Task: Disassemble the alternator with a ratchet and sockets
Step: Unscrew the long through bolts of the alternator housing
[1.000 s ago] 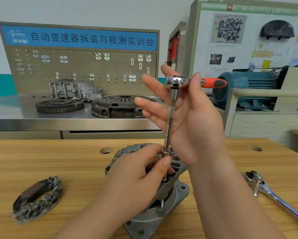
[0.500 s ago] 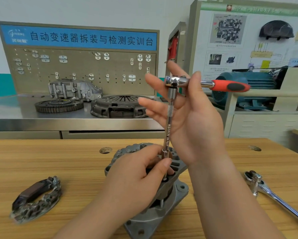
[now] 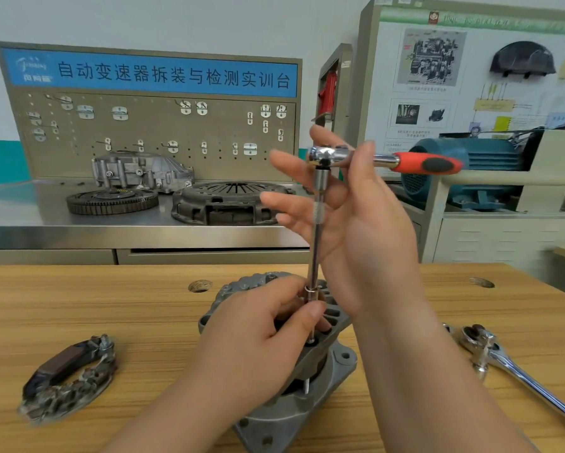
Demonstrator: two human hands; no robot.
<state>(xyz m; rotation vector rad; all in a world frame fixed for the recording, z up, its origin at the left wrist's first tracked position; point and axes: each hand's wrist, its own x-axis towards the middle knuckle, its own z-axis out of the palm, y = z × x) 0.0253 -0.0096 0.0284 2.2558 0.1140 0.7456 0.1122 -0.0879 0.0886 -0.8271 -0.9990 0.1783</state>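
The alternator sits tilted on the wooden bench, near its front edge and in front of the person. An extension stands upright from the alternator's top face. The left hand comes in from 7 o'clock and pinches the foot of the extension between thumb and fingertips. On top of it sits the ratchet, its red grip pointing to 3 o'clock. The right hand is spread, with the fingers straight and fanned toward 9 o'clock. The ratchet's neck is lodged between its thumb and forefinger. At 8 o'clock from the alternator lies a dark horseshoe part. A second ratchet lies at 3 o'clock, well apart from the alternator.
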